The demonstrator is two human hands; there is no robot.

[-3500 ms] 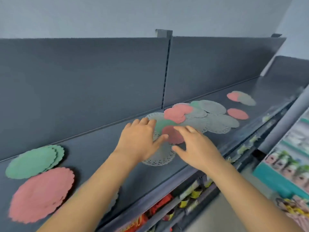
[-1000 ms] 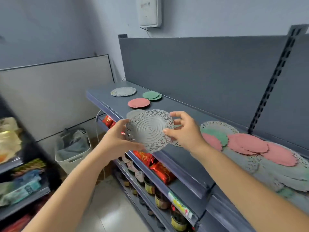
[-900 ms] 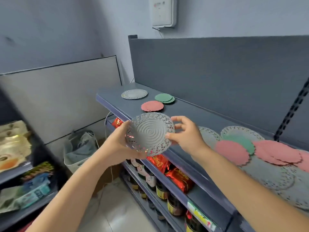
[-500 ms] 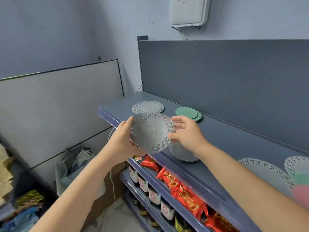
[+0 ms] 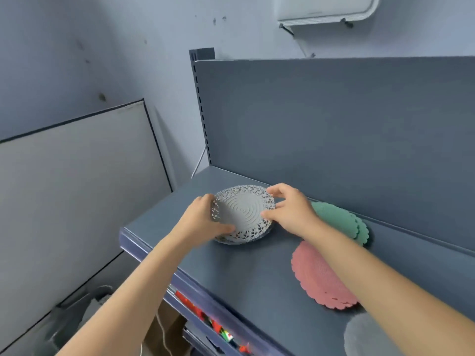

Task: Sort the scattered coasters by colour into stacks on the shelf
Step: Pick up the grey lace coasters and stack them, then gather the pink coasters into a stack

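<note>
We work over the dark shelf [image 5: 257, 283], whose front edge runs just under our left wrist. Both hands hold the grey lace coaster [image 5: 243, 210]. The left hand [image 5: 203, 222] curls round its near rim, and the right hand [image 5: 290, 209] pinches the opposite rim between thumb and fingertips. The coaster hangs tilted just above the grey pile [image 5: 232, 240], which lies between our palms.

The coaster looks thin and floppy. If we let go unevenly it could land skewed off the pile. It could also slide past the left hand, over the shelf edge and onto the packets [image 5: 198, 310] below.

The pink stack [image 5: 318, 276] lies partly beneath our right forearm, and the green stack [image 5: 336, 222] sits just behind the right wrist. A blurred grey coaster [image 5: 365, 335] lies by the right elbow. Nothing that we can see stands between the held coaster and its pile.
</note>
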